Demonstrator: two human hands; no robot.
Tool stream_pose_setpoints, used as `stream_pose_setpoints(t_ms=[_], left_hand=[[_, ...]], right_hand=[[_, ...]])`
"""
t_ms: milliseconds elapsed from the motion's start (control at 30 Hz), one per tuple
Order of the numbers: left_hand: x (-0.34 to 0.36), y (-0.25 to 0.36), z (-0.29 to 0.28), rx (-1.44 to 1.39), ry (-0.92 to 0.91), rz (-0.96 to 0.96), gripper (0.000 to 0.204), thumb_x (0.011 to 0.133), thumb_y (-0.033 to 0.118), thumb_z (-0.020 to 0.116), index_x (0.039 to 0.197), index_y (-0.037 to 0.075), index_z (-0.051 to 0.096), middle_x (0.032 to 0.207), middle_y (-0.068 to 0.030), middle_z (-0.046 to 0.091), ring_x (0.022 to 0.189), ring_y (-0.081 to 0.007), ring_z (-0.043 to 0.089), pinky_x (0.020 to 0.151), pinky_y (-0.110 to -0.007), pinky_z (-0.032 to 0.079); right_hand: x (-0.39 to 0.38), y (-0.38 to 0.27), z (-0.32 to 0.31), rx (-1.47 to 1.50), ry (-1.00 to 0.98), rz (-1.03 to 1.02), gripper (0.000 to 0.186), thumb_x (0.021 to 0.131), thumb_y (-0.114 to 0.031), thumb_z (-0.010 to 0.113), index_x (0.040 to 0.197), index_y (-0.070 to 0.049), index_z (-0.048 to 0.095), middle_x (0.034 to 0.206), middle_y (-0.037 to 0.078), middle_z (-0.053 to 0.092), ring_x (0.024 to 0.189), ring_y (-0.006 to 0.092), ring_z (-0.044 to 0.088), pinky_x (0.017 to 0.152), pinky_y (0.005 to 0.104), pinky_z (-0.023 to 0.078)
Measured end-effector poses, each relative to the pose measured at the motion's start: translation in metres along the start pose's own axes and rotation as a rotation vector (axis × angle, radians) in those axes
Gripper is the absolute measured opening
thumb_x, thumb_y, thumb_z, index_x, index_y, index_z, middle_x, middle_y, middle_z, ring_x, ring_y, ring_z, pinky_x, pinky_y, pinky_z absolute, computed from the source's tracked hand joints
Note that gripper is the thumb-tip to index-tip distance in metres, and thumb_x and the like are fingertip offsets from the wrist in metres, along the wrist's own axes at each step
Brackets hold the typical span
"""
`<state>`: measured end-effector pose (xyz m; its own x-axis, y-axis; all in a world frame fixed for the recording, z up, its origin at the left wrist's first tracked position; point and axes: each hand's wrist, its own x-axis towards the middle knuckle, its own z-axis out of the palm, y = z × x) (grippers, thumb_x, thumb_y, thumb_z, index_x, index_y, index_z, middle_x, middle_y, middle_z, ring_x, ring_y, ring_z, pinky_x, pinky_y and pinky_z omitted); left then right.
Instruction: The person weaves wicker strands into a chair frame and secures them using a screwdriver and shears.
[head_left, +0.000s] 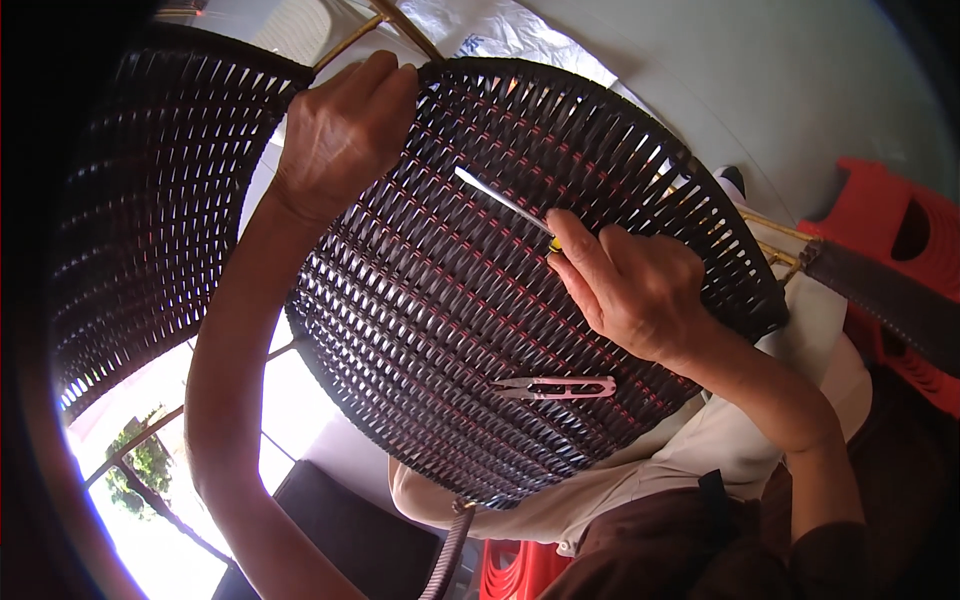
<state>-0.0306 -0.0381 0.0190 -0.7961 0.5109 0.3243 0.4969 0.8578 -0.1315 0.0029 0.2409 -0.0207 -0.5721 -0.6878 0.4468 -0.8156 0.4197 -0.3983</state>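
Note:
A dark brown woven wicker chair seat (480, 270), flecked with reddish strands, lies tilted across my lap. My right hand (640, 285) is closed round a screwdriver (505, 200) above the middle of the weave. Its flat metal blade points to the upper left, and a bit of yellow handle shows between my fingers. At the seat's far left edge, by the backrest, my left hand (345, 130) is closed in a fist; what its fingers grip is hidden. Thread snips (560, 388) with pale pinkish handles lie on the near part of the seat.
The woven backrest (170, 190) rises on the left. Gold metal legs (405, 25) stick out at the top, and more gold tubing shows at the right. Red plastic stools (870, 215) stand at the right. A white printed plastic sheet (520, 35) lies on the floor beyond.

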Motion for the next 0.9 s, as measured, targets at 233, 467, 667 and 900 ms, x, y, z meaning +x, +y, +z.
stream_pose_setpoints(t_ms=[233,467,667,900], left_hand=[[0.0,0.011,-0.002,-0.033,0.041,-0.153,0.012,0.075,0.006,0.066,0.079,0.007,0.055,0.074,-0.0045,0.056,0.062,-0.0205,0.062,0.052,-0.031,0.051],[-0.001,0.036,0.002,-0.122,0.149,-0.612,0.012,0.077,0.002,0.069,0.088,0.004,0.063,0.086,-0.0089,0.064,0.078,-0.0244,0.065,0.069,-0.032,0.051],[0.003,0.044,0.009,-0.017,0.244,-0.609,0.006,0.077,0.005,0.068,0.081,0.003,0.064,0.08,-0.0087,0.062,0.077,-0.0266,0.058,0.07,-0.038,0.045],[-0.001,0.053,0.024,-0.091,0.335,-0.761,0.004,0.078,0.005,0.065,0.08,0.004,0.062,0.08,-0.0084,0.059,0.078,-0.0293,0.053,0.072,-0.04,0.04]], right_hand=[[0.001,-0.002,-0.002,0.007,-0.002,0.013,0.042,0.082,-0.024,0.069,0.121,-0.009,0.059,0.053,-0.002,0.043,0.039,0.0104,0.04,0.035,0.0262,0.036],[0.001,-0.003,0.001,0.034,0.014,0.04,0.039,0.082,-0.022,0.069,0.118,-0.009,0.06,0.055,0.0,0.047,0.04,0.0133,0.045,0.038,0.0272,0.04],[-0.001,0.005,0.005,0.064,0.049,-0.036,0.058,0.083,-0.017,0.069,0.133,-0.003,0.043,0.053,0.0,0.049,0.037,0.0098,0.047,0.032,0.0257,0.039],[-0.002,-0.001,0.003,0.095,0.021,0.022,0.042,0.082,-0.018,0.069,0.12,-0.005,0.058,0.057,0.003,0.051,0.043,0.0151,0.051,0.038,0.0288,0.042]])
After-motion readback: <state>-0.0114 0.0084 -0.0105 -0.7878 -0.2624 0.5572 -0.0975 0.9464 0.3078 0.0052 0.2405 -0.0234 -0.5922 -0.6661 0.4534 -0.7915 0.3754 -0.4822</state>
